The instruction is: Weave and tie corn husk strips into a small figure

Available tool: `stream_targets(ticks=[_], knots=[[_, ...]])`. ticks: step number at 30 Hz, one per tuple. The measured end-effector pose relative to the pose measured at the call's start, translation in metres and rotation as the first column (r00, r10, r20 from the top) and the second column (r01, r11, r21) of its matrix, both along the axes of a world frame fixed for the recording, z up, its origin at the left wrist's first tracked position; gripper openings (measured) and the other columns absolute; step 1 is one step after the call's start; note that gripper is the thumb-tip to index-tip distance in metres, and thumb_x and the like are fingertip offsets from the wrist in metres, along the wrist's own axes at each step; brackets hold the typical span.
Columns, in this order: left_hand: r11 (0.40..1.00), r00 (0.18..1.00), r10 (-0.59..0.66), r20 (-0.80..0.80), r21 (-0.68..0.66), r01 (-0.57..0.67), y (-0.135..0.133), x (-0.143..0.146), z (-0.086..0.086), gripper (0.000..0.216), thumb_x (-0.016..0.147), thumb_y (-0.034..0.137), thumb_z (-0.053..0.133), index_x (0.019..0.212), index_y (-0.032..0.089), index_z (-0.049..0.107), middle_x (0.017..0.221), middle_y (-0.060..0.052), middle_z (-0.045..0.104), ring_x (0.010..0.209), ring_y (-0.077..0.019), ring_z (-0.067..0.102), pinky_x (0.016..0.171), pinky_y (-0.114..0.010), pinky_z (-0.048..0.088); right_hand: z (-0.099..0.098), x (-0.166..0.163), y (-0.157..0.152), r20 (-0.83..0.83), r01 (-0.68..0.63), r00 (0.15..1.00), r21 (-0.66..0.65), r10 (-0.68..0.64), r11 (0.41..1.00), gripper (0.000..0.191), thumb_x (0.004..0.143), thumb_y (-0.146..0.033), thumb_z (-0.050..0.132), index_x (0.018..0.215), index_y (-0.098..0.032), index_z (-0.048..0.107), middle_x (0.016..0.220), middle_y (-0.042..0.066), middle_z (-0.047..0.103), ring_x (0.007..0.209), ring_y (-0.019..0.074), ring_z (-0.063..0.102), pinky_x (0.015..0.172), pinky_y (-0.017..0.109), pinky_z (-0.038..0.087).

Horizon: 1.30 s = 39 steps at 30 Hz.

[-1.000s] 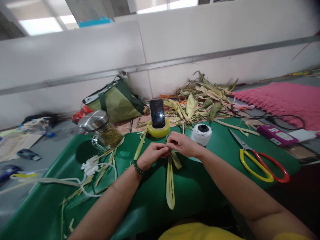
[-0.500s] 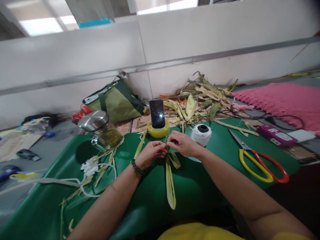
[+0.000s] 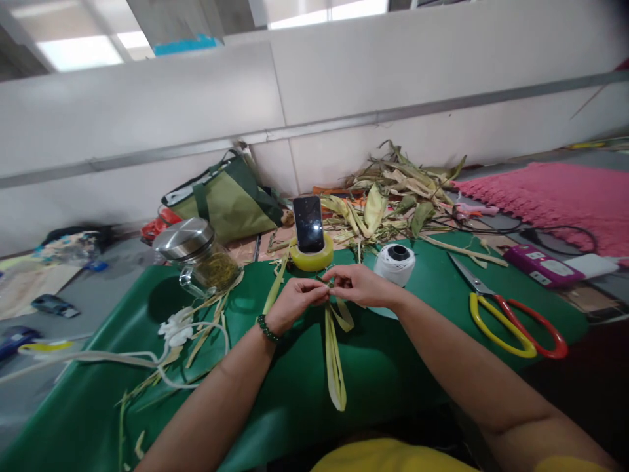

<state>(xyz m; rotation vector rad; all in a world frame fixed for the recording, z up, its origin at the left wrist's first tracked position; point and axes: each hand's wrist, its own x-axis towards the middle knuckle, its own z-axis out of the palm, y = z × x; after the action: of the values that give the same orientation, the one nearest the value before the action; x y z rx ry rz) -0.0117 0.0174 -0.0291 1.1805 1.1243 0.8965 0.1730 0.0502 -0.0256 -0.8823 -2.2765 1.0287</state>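
My left hand (image 3: 301,300), with a green bead bracelet at its wrist, pinches the top of a corn husk strip (image 3: 335,367). My right hand (image 3: 354,283) meets it there, thumb and finger closed on the same end. The pale green strip hangs down in a long loop, with a shorter folded piece beside it. What exactly lies between the fingertips is too small to make out. Just right of my right hand stands a white spool of thread (image 3: 394,265). Behind my hands a phone (image 3: 308,224) leans upright in a yellow tape roll (image 3: 312,254).
Large scissors (image 3: 506,314) with yellow and red handles lie on the green mat (image 3: 403,367) at right. A lidded glass jar (image 3: 199,252), white cable (image 3: 177,328) and husk scraps are at left. Behind are a husk pile (image 3: 407,180), green bag (image 3: 230,196) and pink cloth (image 3: 555,196).
My right hand's fingers have shifted slightly down and curled in, and my left thumb now presses flatter against the husk's top. The hanging loop has barely moved.
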Motion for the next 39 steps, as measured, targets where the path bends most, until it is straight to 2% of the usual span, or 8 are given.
stream_targets(ticks=[2,5,13,16,22,28,33,39], knots=[[0.999,1.000,0.010,-0.005,-0.036,-0.010,0.000,0.000,0.001,0.037,0.052,0.042,0.082,0.069,0.011,0.073,0.063,-0.004,0.067,0.059,-0.0108,0.056,0.061,-0.024,0.045,0.002,0.004,0.003,-0.005,-0.006,1.000,0.012,0.006,1.000,0.019,0.083,-0.028,0.054,0.090,-0.014,0.066,0.065,0.000,0.060,0.058,0.0104,0.051,0.056,0.022,0.038],[0.995,1.000,0.026,-0.009,-0.093,-0.027,0.000,-0.001,0.002,0.036,0.053,0.043,0.081,0.069,0.011,0.072,0.063,-0.004,0.066,0.058,-0.0101,0.057,0.060,-0.023,0.046,0.005,0.009,0.005,-0.023,0.024,0.999,0.099,-0.022,0.995,0.016,0.084,-0.023,0.053,0.080,-0.014,0.065,0.072,0.002,0.063,0.065,0.0119,0.055,0.061,0.022,0.040],[0.982,0.992,-0.082,-0.098,-0.175,0.064,-0.002,0.006,-0.001,0.023,0.061,0.035,0.068,0.062,0.013,0.060,0.051,0.005,0.047,0.045,-0.0054,0.041,0.049,-0.021,0.041,-0.003,-0.005,0.003,-0.024,-0.020,0.999,0.297,0.029,0.955,0.013,0.087,-0.017,0.052,0.081,-0.016,0.064,0.079,0.003,0.058,0.073,0.0130,0.054,0.067,0.024,0.042],[0.986,0.985,-0.121,-0.123,-0.127,0.105,-0.003,0.008,-0.002,0.020,0.065,0.033,0.059,0.058,0.017,0.049,0.049,0.007,0.037,0.043,-0.0060,0.036,0.047,-0.021,0.037,-0.002,-0.007,0.001,-0.022,-0.025,0.999,0.318,0.034,0.948,0.013,0.088,-0.019,0.053,0.083,-0.017,0.064,0.079,0.003,0.056,0.073,0.0131,0.054,0.068,0.024,0.043],[0.968,0.920,-0.206,-0.334,0.067,0.241,-0.005,0.008,-0.005,0.018,0.067,0.031,0.054,0.058,0.018,0.046,0.053,0.004,0.041,0.050,-0.0092,0.038,0.048,-0.024,0.031,-0.005,-0.016,0.002,0.010,-0.019,1.000,0.300,0.017,0.954,0.016,0.089,-0.016,0.051,0.081,-0.017,0.065,0.079,0.003,0.053,0.076,0.0140,0.054,0.071,0.026,0.044],[0.971,0.964,-0.211,-0.164,0.079,0.226,-0.003,0.004,-0.003,0.035,0.071,0.049,0.058,0.062,0.017,0.050,0.058,0.003,0.044,0.052,-0.0091,0.039,0.052,-0.024,0.034,-0.003,-0.007,-0.001,-0.165,0.099,0.985,0.326,-0.046,0.940,0.014,0.088,-0.026,0.055,0.089,-0.017,0.066,0.089,0.005,0.054,0.072,0.0125,0.053,0.068,0.026,0.044],[0.972,0.967,-0.194,-0.164,0.099,0.211,-0.002,-0.001,-0.002,0.046,0.072,0.060,0.060,0.063,0.016,0.054,0.058,0.002,0.044,0.053,-0.0096,0.040,0.053,-0.024,0.033,0.001,0.002,-0.002,-0.004,0.033,0.999,0.314,-0.034,0.949,0.010,0.083,-0.024,0.062,0.082,-0.017,0.069,0.078,0.002,0.052,0.072,0.0134,0.055,0.066,0.025,0.041],[0.977,0.973,-0.175,-0.150,0.096,0.191,-0.001,-0.002,0.000,0.045,0.071,0.058,0.062,0.062,0.014,0.058,0.059,0.001,0.047,0.056,-0.0097,0.041,0.054,-0.023,0.033,-0.005,-0.004,0.001,0.094,0.018,0.994,0.335,-0.053,0.942,0.012,0.085,-0.019,0.055,0.080,-0.016,0.065,0.080,0.002,0.052,0.067,0.0109,0.051,0.062,0.022,0.038]])
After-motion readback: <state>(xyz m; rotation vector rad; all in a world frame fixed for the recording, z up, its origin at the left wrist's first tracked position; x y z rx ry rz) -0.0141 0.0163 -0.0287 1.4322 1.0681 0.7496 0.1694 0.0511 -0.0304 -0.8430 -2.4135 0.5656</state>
